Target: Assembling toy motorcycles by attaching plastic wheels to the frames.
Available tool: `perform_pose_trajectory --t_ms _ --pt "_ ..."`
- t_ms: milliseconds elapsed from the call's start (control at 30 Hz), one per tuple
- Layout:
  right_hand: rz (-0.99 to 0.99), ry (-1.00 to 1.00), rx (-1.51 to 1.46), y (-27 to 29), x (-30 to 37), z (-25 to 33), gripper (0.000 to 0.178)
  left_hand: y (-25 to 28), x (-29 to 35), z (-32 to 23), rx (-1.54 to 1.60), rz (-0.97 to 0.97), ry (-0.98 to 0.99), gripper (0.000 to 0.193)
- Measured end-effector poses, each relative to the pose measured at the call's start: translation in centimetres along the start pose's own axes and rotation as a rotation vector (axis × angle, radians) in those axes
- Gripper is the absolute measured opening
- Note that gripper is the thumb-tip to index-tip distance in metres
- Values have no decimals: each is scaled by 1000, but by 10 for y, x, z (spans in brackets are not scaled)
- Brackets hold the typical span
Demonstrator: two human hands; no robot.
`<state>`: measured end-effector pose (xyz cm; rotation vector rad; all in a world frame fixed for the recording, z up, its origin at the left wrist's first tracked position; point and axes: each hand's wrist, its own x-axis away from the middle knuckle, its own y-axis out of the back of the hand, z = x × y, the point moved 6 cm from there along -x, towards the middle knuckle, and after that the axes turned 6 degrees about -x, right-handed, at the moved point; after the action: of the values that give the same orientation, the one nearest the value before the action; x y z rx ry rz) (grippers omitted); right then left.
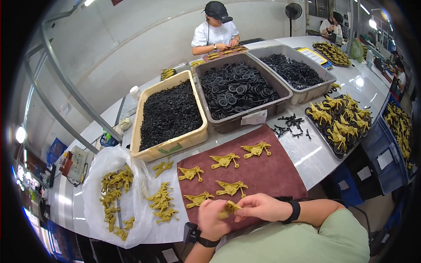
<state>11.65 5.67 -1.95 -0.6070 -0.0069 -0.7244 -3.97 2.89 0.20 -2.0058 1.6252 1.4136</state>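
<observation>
At a long white worktop point(315, 151), a person's left hand point(212, 218) and right hand point(259, 207) meet over the near edge of a maroon cloth mat point(267, 173), both closed on one small yellow plastic part point(230, 207); the left fingers point(221, 215) curl around its lower end while the right fingers pinch its upper side, so neither hand is open. The part sits in the air just above the mat, not resting on it. Five more yellow figures point(225, 161) lie spread apart on the cloth, a loose heap of the same pieces point(162, 204) lies just left of the mat, and more sit on a clear plastic bag point(115, 193) farther left. Behind the mat stand a beige bin of small black parts point(169, 115), a grey bin of black wheels point(237, 89) and a second grey bin of black pieces point(294, 70). A tray of finished yellow assemblies point(340, 122) is to the right. Doing this step well looks to depend on keeping the piece steady in the left grip, working low over the cloth so a dropped part does not roll off. Across the worktop another person point(215, 33) works on similar pieces.
</observation>
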Motion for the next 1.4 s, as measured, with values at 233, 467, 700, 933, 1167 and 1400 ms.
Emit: perform_pose_trajectory --t_ms 233,467,700,933,1167,1400 --pt "-304 -52 -160 80 27 14 21 125 -8 68 -535 -289 308 45" --pt "-599 -227 176 154 40 16 18 148 38 137 -1101 349 600 55" --pt "-913 91 1549 141 61 40 48 180 26 130 -1039 100 599 42" --pt "-918 311 1370 103 44 48 32 290 78 159 -1359 501 970 34" --pt "-810 493 1272 51 22 56 22 296 59 167 -1324 583 877 30" --pt "-44 369 819 -42 -38 34 15 191 13 82 -693 115 434 76"
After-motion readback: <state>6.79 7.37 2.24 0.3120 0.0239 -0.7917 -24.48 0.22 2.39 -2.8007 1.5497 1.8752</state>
